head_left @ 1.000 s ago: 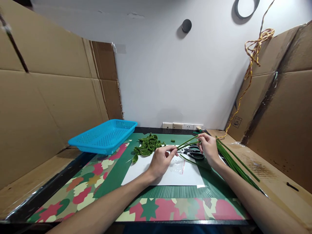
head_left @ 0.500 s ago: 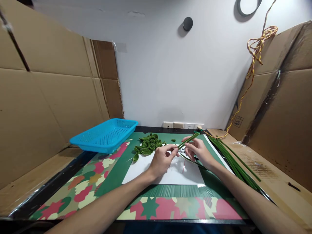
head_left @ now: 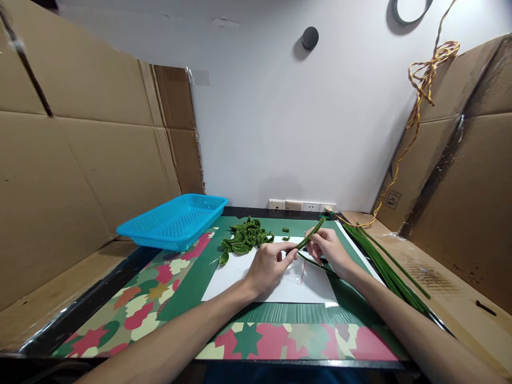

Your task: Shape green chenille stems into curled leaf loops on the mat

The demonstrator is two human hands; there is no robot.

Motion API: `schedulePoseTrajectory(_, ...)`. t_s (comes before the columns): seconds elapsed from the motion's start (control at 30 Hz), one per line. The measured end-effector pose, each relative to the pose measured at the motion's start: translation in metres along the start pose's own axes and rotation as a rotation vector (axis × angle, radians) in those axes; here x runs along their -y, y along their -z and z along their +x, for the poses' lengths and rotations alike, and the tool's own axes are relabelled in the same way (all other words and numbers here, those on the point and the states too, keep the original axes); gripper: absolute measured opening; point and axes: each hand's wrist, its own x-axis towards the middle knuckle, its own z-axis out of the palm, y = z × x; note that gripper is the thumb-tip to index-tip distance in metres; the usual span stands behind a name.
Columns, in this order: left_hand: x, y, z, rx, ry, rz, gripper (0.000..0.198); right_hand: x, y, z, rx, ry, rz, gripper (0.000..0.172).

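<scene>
My left hand pinches the near end of a green fuzzy wire above a white sheet. My right hand has its fingers closed round the same wire a little farther up, where it looks folded double and points up and to the right. A second green wire lies flat under my right hand. A small clear plastic bag with a red strip rests on the sheet below both hands. The scissors seen earlier are hidden behind my right hand.
A pile of curled green wire pieces lies at the sheet's far edge. A blue plastic basket sits at the left. A bundle of long green wires lies at the right. Cardboard walls stand on both sides.
My right hand has slid left along the wire toward my left hand, and the wire is now doubled and tilted more steeply. My left hand has barely moved.
</scene>
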Motion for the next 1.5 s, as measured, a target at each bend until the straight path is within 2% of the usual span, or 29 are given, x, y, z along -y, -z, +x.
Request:
schedulePoseTrajectory(0.3, 0.002, -0.001, 0.0, -0.014, 0.034, -0.005, 0.025, -0.001, 0.008, 0.003, -0.124, 0.114, -0.24, 0.019)
schedulePoseTrajectory(0.5, 0.003, -0.001, 0.001, -0.016, 0.071, -0.062, 0.024, 0.002, 0.014, 0.002, -0.217, 0.14, -0.342, 0.027)
schedulePoseTrajectory(0.63, 0.004, -0.001, 0.003, -0.054, 0.108, -0.138, 0.026, 0.003, 0.021, 0.003, -0.308, 0.167, -0.319, 0.038)
schedulePoseTrajectory(0.73, 0.005, 0.0, 0.004, -0.073, 0.182, -0.235, 0.032, 0.005, 0.027, 0.004, -0.352, 0.175, -0.185, 0.045)
schedulePoseTrajectory(0.8, 0.006, 0.0, 0.005, -0.062, 0.225, -0.295, 0.037, 0.006, 0.028, 0.004, -0.319, 0.163, -0.094, 0.046)
schedulePoseTrajectory(0.97, 0.008, 0.0, 0.004, 0.036, 0.206, -0.374, 0.04, 0.009, 0.017, 0.001, -0.037, 0.107, 0.002, 0.044)
schedulePoseTrajectory(1.03, 0.007, -0.001, 0.003, 0.089, 0.208, -0.386, 0.042, 0.01, 0.01, -0.001, 0.034, 0.12, -0.004, 0.042)
schedulePoseTrajectory(1.2, 0.007, 0.0, 0.003, 0.147, 0.213, -0.402, 0.045, 0.012, 0.002, -0.004, 0.066, 0.147, -0.086, 0.043)
schedulePoseTrajectory(1.37, 0.003, 0.003, 0.004, 0.119, 0.126, -0.341, 0.034, 0.011, 0.001, -0.005, 0.08, 0.116, -0.075, 0.048)
schedulePoseTrajectory(1.5, 0.002, 0.003, 0.005, 0.105, 0.106, -0.375, 0.036, 0.011, -0.001, -0.005, 0.071, 0.106, -0.03, 0.048)
